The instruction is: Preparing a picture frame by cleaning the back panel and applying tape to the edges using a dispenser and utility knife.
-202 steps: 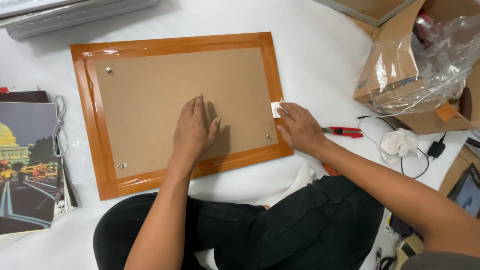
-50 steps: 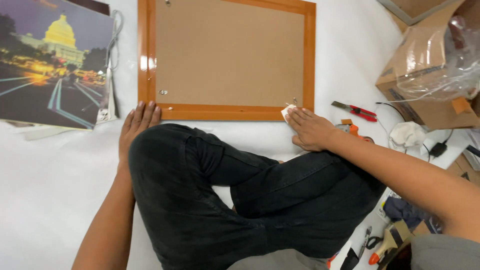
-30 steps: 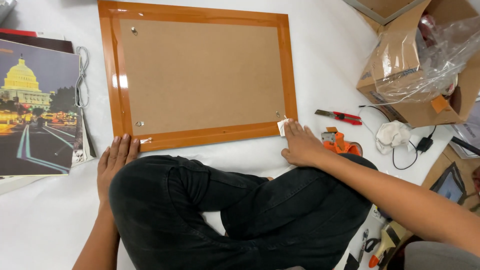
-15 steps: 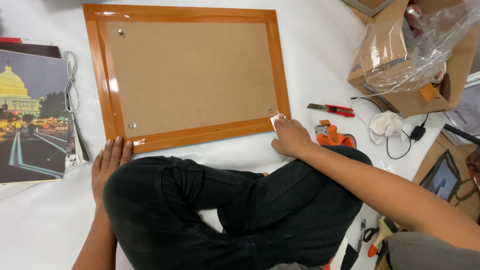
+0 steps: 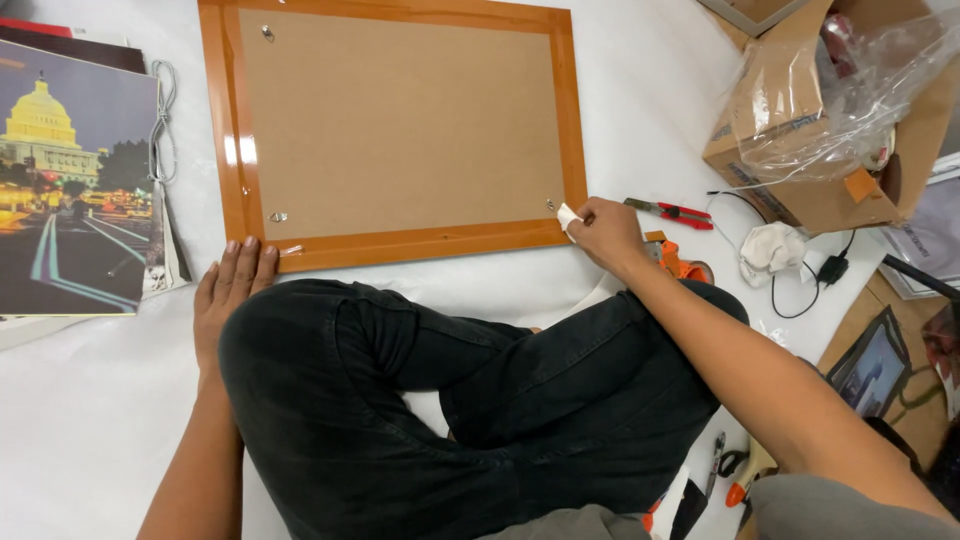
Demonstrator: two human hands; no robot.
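An orange wooden picture frame [image 5: 235, 150] lies face down on the white sheet, its brown backing board [image 5: 400, 120] up. My right hand [image 5: 605, 232] pinches a small white wad [image 5: 568, 215] against the frame's near right corner. My left hand [image 5: 228, 295] rests flat on the sheet, fingers together, fingertips touching the frame's near edge by the left corner. My crossed legs in black trousers [image 5: 450, 400] fill the foreground.
A night cityscape print [image 5: 70, 190] on a stack lies at left with a grey cord [image 5: 160, 120]. Red-handled pliers [image 5: 670, 210], an orange tool [image 5: 680, 265], a white rag [image 5: 770, 248], a charger cable [image 5: 825, 270] and a cardboard box with plastic wrap [image 5: 820, 120] sit at right.
My left hand left the backing board and came down onto the sheet by the frame's near left corner. My right hand stayed at the near right corner with the white wad.
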